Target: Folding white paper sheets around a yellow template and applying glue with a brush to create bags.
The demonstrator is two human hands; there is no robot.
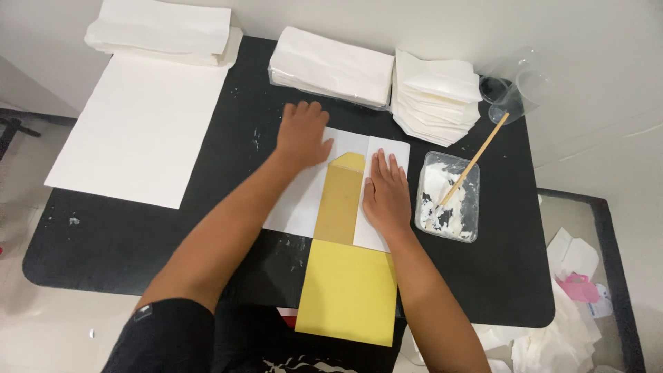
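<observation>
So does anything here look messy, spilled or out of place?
Yes: white smears and specks mark the black table near the white sheet under both hands, likely paste from the tray. Paper scraps litter the floor at right.

Head view, steeply down, close

White paper sheet lies flat on the desk, right flap folded over a tan template strip; yellow card protrudes below.
</observation>
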